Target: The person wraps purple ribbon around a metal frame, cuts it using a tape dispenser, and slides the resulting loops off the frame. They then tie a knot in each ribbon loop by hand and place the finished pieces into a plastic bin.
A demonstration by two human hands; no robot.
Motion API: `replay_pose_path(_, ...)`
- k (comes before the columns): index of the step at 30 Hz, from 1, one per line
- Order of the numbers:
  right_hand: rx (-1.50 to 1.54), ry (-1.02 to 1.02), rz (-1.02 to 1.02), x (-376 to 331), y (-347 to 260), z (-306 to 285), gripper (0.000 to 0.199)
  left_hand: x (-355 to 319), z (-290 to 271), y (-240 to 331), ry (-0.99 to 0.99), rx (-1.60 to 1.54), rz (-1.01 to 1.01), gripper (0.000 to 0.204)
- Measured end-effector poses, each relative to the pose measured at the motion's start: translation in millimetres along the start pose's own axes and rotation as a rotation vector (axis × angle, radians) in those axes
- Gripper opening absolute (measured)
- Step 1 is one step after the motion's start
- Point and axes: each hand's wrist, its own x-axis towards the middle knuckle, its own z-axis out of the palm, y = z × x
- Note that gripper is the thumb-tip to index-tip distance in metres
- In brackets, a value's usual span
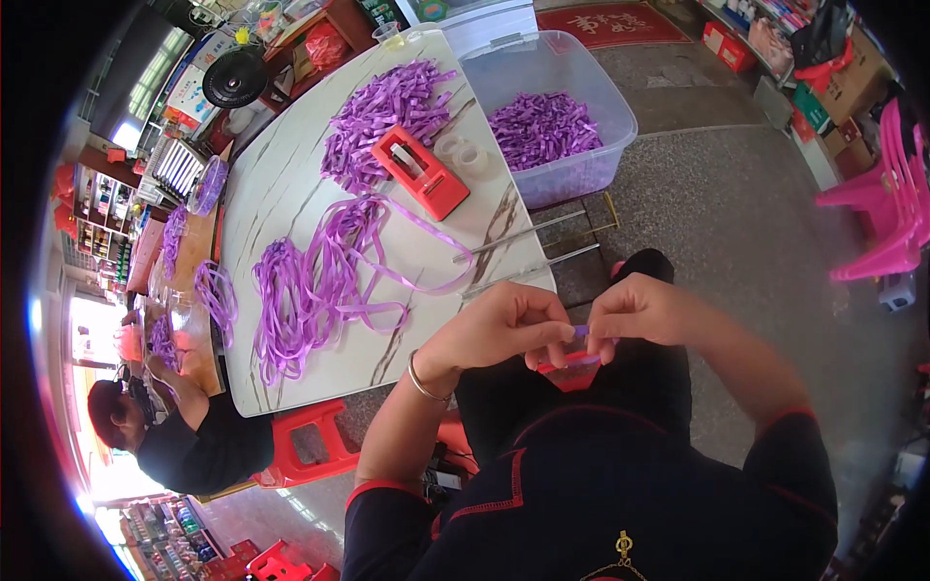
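Observation:
My left hand (504,327) and my right hand (647,312) meet above my lap, fingertips pinched together on a short piece of purple ribbon (581,331). A small red object (572,366) shows just under my fingers; what it is cannot be made out. A long purple ribbon strand (426,290) trails from the loose ribbon coils (310,286) on the white marbled table (281,184) toward my hands.
A red tape dispenser (421,171) and clear tape rolls (463,155) lie beside a heap of cut purple ribbon pieces (387,111). A clear plastic bin (562,68) holds more pieces. Another person (184,436) sits at left by a red stool (310,441). Pink chairs (886,203) stand right.

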Motion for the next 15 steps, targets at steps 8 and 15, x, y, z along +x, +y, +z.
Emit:
replay_pose_path(8, -0.969, 0.275, -0.568, -4.2, -1.8, -1.2, 0.014, 14.1, -2.0, -30.7, -0.133, -0.546, -0.054, 0.017)
replay_pose_path(15, -0.4, 0.339, 0.015, -19.8, 4.3, -34.6, 0.019, 28.4, -6.7, -39.8, 0.188, 0.15, 0.124, 0.022)
